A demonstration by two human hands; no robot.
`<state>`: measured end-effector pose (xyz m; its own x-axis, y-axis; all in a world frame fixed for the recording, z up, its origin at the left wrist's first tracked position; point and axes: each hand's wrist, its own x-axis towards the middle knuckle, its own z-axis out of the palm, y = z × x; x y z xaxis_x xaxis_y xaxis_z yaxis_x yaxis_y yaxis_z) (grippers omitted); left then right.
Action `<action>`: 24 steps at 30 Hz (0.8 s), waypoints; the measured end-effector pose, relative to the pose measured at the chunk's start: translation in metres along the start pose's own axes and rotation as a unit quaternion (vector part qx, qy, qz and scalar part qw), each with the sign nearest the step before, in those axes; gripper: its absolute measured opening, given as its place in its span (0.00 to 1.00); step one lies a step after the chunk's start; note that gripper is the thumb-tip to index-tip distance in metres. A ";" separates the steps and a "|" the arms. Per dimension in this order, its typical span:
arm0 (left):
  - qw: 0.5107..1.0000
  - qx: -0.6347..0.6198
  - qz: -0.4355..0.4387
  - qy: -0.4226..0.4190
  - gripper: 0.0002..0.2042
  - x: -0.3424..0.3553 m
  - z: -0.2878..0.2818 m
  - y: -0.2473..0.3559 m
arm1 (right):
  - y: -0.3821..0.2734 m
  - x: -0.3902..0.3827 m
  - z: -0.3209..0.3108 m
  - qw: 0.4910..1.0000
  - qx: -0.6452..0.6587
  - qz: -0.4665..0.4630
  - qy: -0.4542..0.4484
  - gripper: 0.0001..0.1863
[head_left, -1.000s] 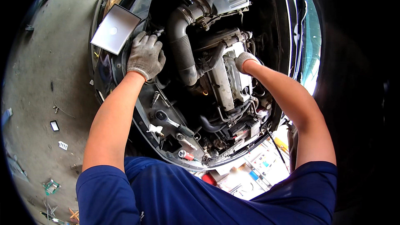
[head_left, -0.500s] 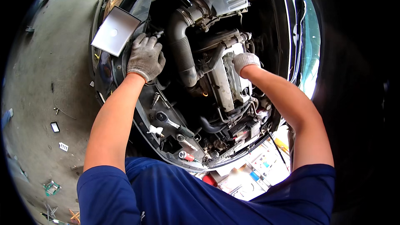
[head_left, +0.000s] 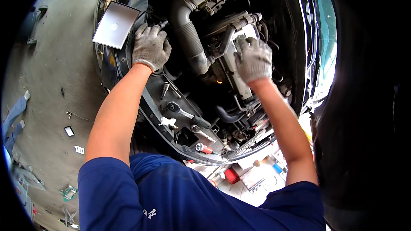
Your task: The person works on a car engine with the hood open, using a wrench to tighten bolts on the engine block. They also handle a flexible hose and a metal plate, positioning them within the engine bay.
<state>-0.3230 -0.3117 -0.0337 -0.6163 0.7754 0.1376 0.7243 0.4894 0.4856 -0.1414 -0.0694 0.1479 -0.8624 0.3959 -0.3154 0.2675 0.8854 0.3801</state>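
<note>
Both my hands wear grey knit gloves. My left hand (head_left: 150, 48) rests at the front edge of the car's engine bay, fingers loosely bent and slightly spread, with no tool visible in it. Beside it lies a flat silver rectangular panel with a dark rim (head_left: 115, 23). My right hand (head_left: 255, 60) is over the engine (head_left: 234, 75), above a long light metal section. Its thumb stands apart from its bent fingers and I see nothing between them; the palm side is hidden. A ribbed grey air intake hose (head_left: 188, 36) runs between the two hands.
On the front panel lie a ratchet wrench (head_left: 186, 113), a socket extension (head_left: 203, 133), a small socket piece (head_left: 165, 90), a crumpled white item (head_left: 168, 122) and a red-handled tool (head_left: 204, 148). A black coolant hose (head_left: 227, 114) curves nearby. Someone's trousered legs (head_left: 16, 115) show far left.
My right hand has come up and back out of the engine's recess, so its back and fingers now show. My left hand stays in place. The view has shifted slightly.
</note>
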 end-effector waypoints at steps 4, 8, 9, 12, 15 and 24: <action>1.000 -0.001 0.016 -0.013 0.11 0.005 0.001 0.005 | -0.075 -0.093 0.003 0.955 0.287 -0.026 -0.075 0.12; 0.999 0.021 0.024 0.022 0.10 0.003 0.005 0.007 | -0.158 -0.153 0.041 0.912 0.370 -0.044 -0.173 0.23; 0.999 0.022 0.025 0.022 0.10 0.003 0.005 0.009 | -0.172 -0.161 0.054 0.918 0.352 -0.042 -0.180 0.24; 0.998 0.032 0.039 0.042 0.12 0.003 0.009 0.010 | -0.198 -0.173 0.078 0.930 0.351 0.015 -0.108 0.19; 0.997 0.037 0.049 0.039 0.11 0.002 0.012 0.011 | -0.201 -0.173 0.088 0.917 0.386 0.018 -0.103 0.14; 1.000 -0.018 0.022 -0.006 0.09 -0.038 0.006 0.040 | -0.078 -0.180 0.035 0.763 0.623 0.144 -0.094 0.25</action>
<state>-0.2691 -0.3192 -0.0252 -0.5802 0.8009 0.1482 0.7388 0.4409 0.5097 0.0081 -0.2016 0.1447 -0.6458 0.5414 -0.5384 0.7358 0.2528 -0.6283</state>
